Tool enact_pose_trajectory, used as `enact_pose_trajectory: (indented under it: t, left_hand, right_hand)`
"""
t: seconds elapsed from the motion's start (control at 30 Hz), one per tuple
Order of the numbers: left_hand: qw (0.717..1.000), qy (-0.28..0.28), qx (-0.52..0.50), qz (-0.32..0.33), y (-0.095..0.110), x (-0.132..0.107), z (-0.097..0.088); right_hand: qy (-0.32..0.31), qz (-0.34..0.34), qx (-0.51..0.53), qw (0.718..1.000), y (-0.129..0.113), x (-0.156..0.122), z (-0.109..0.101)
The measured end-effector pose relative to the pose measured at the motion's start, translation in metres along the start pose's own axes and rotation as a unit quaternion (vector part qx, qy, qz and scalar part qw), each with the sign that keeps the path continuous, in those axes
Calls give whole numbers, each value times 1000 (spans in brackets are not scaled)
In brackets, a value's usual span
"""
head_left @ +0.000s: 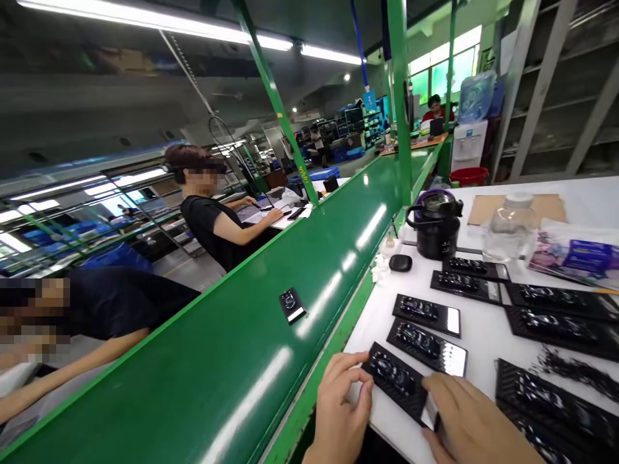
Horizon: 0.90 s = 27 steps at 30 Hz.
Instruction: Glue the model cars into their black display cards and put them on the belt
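Observation:
A black rectangular plate carrying a glossy dark model car [394,377] is at the near edge of the white tabletop, between my two hands. My left hand [344,401] grips its left end, the index finger on the corner and the thumb bent close by. Around the right end, next to a pale label, my right hand [476,415] is closed; its thumb is partly hidden. Just behind lie two similar plates, one with a model car [416,338] and a white label, the other with a smaller-looking car [420,307].
More car plates [551,322] lie to the right near a tangle of black strands [578,370]. Behind stand a black jug [438,225], a clear jar [510,229] and a black mouse [400,263]. A green conveyor [232,335] bears one plate [291,304]. Two people sit beyond it.

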State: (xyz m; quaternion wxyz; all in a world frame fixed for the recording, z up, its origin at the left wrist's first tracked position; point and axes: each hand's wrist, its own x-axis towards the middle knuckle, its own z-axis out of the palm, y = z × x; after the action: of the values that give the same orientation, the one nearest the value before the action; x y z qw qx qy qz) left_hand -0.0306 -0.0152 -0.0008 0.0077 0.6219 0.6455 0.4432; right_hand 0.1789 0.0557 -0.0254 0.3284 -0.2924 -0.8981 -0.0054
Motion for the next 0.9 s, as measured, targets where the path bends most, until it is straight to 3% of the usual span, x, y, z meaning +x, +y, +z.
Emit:
enact_pose_trajectory:
  t: [0.2,0.63,0.9]
  left_hand:
    - [1000,-28,10,-1,6,3,13]
    - [999,-50,18,8,9,10,28]
    - [998,-39,17,-38,15,9,34]
  right_hand:
    - [-67,21,77,995,-9,8,-3]
    - [-76,36,71,994,-13,6,-1]
    - [-74,34,70,994,-14,5,1]
